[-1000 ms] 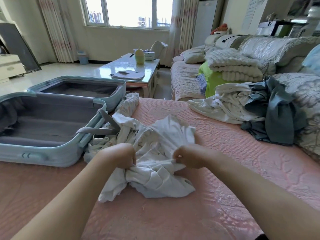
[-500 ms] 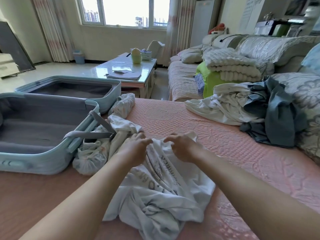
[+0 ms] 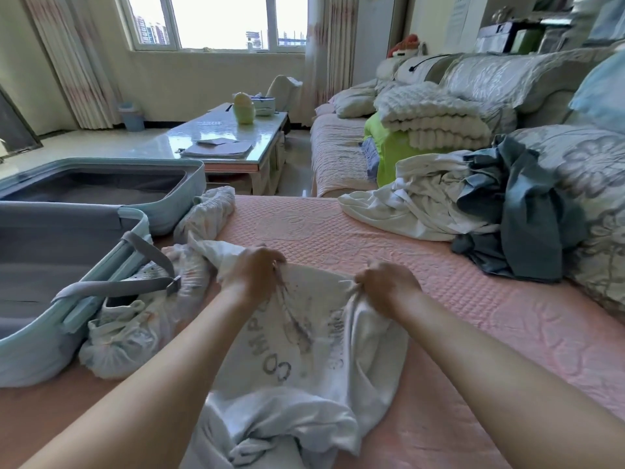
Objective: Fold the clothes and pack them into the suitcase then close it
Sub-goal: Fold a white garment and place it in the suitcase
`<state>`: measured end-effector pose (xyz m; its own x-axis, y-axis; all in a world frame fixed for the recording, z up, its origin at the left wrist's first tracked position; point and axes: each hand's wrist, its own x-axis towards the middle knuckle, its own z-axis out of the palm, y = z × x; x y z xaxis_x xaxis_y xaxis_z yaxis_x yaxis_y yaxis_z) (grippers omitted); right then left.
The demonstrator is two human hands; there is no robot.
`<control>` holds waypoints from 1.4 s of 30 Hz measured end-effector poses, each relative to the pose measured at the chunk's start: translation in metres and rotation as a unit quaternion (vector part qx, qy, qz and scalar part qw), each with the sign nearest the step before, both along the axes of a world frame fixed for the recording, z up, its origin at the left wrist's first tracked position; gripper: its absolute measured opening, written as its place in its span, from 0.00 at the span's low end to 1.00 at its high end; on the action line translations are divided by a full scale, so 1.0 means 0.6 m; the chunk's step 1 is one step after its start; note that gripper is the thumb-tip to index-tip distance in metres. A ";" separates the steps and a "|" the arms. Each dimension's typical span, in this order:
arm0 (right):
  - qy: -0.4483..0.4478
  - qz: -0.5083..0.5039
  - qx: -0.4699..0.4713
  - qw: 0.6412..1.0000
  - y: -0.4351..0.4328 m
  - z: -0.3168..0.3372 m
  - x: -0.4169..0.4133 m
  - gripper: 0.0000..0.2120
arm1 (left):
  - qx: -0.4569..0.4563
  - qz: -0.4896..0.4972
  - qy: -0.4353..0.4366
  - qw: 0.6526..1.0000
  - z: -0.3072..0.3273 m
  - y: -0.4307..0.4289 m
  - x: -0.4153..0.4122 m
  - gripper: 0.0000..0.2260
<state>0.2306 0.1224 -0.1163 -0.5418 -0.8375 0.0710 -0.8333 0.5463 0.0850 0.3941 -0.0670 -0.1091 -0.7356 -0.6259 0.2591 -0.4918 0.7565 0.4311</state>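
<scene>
White printed cotton T-shirt (image 3: 304, 360), gripped unfolded by left hand (image 3: 252, 275) and right hand (image 3: 385, 286); pale-blue hard-shell suitcase (image 3: 44, 346) open, apparently unpacked.

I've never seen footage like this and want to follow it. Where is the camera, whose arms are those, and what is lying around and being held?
There is no machine here. A person wears a wide-angle camera on the head, looking forward and down, so the two bare arms entering from the bottom are that person's own. The left hand and right hand each pinch the far edge of a white printed T-shirt, stretching it out over a pink quilted cover. To the left lies an open pale blue suitcase with grey lining; no clothes show inside. Crumpled white clothes lie beside it. To the right sits a pile of white and grey-blue clothes, not yet folded.
</scene>
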 end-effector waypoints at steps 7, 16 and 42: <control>0.062 -0.254 0.067 0.963 0.148 0.027 -0.079 0.16 | 0.111 -0.158 0.088 0.977 0.008 0.116 -0.161 0.19; -0.039 -0.003 0.010 0.999 0.129 0.008 -0.027 0.31 | 0.008 -0.121 -0.135 0.983 -0.021 0.113 -0.116 0.32; -0.314 -0.262 -0.377 0.831 -0.082 0.032 -0.133 0.13 | -0.062 0.012 -0.123 0.990 0.000 0.003 -0.084 0.10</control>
